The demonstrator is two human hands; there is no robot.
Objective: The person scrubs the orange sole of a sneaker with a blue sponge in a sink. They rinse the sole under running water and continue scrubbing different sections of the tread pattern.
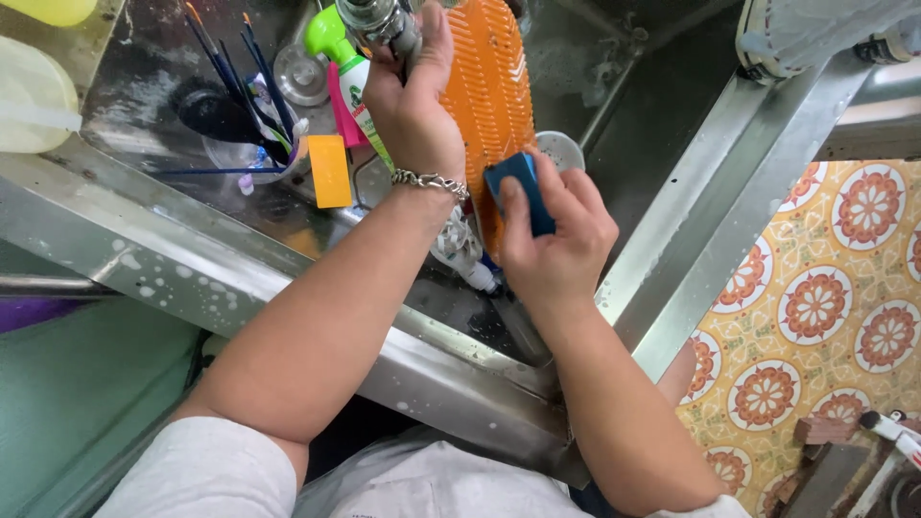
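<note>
Head view: my right hand (554, 240) grips a blue sponge (519, 192), pressed on the near end of the orange ridged board (489, 86) standing in the sink (672, 144). Beyond the board's left edge, my left hand (413, 105) clasps the tap (376, 21). I judge firm strokes along the ridges clean best.

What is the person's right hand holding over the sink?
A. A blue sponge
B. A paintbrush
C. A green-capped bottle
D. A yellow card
A: the right hand grips a blue sponge against the orange ribbed board, while the left hand is up at the metal faucet.
</note>
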